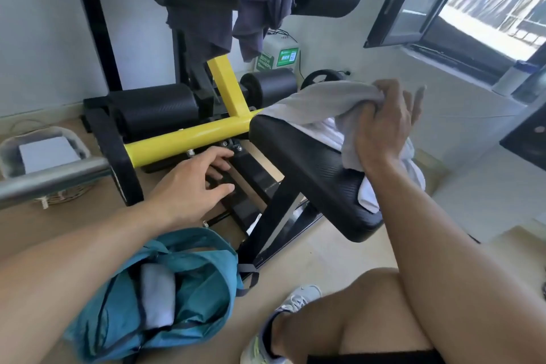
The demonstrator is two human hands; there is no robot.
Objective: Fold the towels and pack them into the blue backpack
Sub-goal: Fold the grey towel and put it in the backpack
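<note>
The right hand (384, 124) has its fingers (381, 89) clenched on a bunched corner of a pale grey towel (319, 103), which trails leftward and downward from the grip, draped over the black padded seat (295, 156) of the exercise bench. The left hand (192, 183) hangs empty, fingers spread loose, nearer the blue backpack (183, 289). That bag lies open on the floor, below and left of the towel, a folded towel (156, 295) already inside.
</note>
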